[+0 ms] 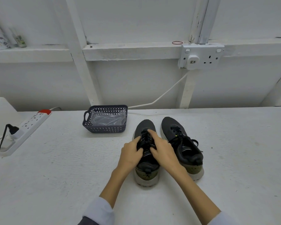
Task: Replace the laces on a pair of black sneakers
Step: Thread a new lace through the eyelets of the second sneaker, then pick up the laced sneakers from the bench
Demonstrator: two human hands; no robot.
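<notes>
Two black sneakers with pale soles stand side by side on the white table, toes pointing away from me. My left hand (131, 153) and my right hand (162, 150) are both on the left sneaker (146, 125), fingers curled on its black laces (146, 138) over the tongue. The right sneaker (173, 125) stands untouched just to the right, its black laces (179, 135) tied with loops hanging toward its outer side. A dark perforated basket (86, 122) behind and left of the shoes holds a clear plastic bag (108, 119).
A white power strip (31, 125) with a red switch and a black plug lies at the far left. A white cable (165, 93) runs from a wall socket (201, 57) down behind the table (63, 159). A shelf ledge runs along the wall.
</notes>
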